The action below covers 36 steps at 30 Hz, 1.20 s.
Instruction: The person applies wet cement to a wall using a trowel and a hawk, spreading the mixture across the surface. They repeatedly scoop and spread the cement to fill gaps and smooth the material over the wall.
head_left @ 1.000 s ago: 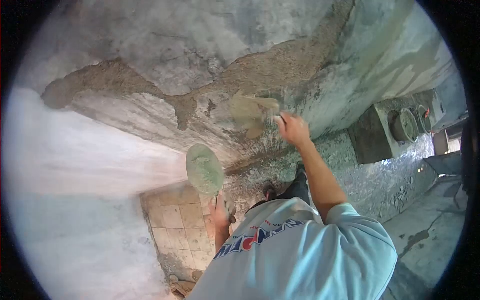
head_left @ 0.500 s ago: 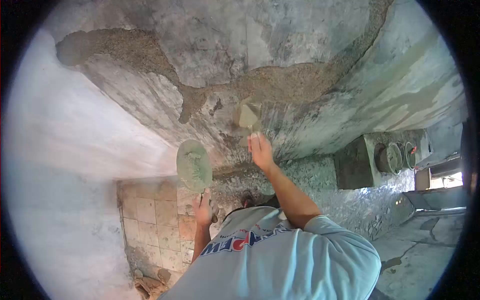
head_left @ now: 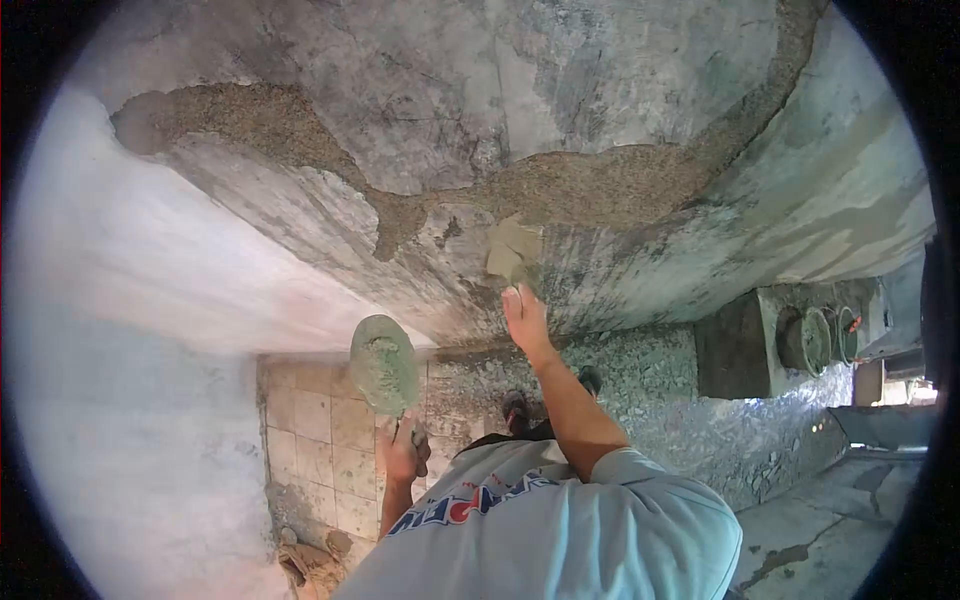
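My left hand is closed round the short handle of an oval mortar pan, whose face carries a lump of wet grey mortar. Farther up, my right hand grips a pointing trowel. Its pale blade lies right at the wall, over dark smeared streaks just below a rough brown band of exposed render. The trowel's handle is mostly covered by my fingers.
A white wall meets the grey one at the left. Buckets stand by a concrete block at right. Below are floor tiles, rubble-strewn ground, my shoes and a crumpled brown sack.
The view has shifted, so the wall and pan sit lower and both shoes show. The trowel blade stays close to the same patch of wall, now turned slightly. Both hands keep their hold.
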Each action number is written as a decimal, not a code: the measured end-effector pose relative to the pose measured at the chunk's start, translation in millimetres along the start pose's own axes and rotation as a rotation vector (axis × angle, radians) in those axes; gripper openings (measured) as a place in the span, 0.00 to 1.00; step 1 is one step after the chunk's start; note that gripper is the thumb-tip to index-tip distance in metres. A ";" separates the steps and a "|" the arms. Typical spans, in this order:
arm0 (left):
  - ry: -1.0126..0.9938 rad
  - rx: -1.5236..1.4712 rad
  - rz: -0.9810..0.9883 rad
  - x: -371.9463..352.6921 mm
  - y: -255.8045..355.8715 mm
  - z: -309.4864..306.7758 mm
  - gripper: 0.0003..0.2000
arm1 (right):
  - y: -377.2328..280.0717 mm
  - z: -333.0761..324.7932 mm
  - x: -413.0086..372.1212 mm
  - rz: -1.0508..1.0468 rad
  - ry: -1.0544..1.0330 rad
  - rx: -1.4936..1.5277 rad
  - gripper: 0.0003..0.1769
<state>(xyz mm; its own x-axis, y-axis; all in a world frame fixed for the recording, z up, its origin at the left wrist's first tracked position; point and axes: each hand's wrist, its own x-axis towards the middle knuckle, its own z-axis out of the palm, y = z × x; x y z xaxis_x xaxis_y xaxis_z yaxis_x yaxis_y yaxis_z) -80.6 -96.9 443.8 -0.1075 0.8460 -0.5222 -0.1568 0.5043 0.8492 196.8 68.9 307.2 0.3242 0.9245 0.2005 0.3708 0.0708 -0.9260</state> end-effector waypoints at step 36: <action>0.021 -0.140 0.073 1.0 -34.6 -6.6 0.16 | -48.8 -121.0 16.1 -0.364 -0.244 -1.027 0.20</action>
<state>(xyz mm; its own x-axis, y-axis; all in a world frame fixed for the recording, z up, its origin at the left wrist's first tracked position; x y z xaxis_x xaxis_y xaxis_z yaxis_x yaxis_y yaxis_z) -81.8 -114.7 413.4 -0.1434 0.8750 -0.4624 -0.2834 0.4113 0.8663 289.1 35.0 394.3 -0.0880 0.9685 0.2331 0.9887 0.1134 -0.0980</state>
